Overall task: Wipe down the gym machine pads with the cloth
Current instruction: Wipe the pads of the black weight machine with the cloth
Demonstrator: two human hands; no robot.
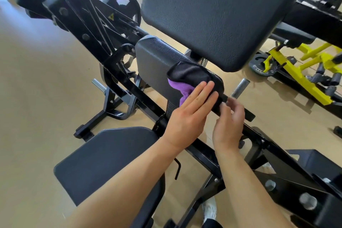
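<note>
While our left hand (187, 114) lies flat with straight fingers on the black-and-purple folded microfibre cloth (187, 79), we are working the near end of the small black textured vinyl pad (155, 57) at the middle of the machine. That hand's grip is wide, the fingers pressing the cloth down rather than curling round it. The cloth is draped over the pad's rounded near-right corner, its purple side showing just left of our fingers.

Our right hand (228, 116) sits just beside it to the right, fingers loosely curled at the cloth's lower edge by the black steel frame bar (238, 109); we cannot tell whether it pinches the cloth or only touches the bar, as the fingertips are blurred.

We judge the task to be somewhere in its middle. This small pad is under the cloth now, and only its near corner is covered, so the far part of it may need passes yet. The large black vinyl back pad (222, 11) above and the black vinyl seat pad (109, 161) near left carry no cloth, and nothing on their surfaces shows us whether they are already wiped; no streaks or damp patches are plain. We would count both as possibly outstanding. The yellow-framed machine (299, 72) far right stands well apart.
</note>
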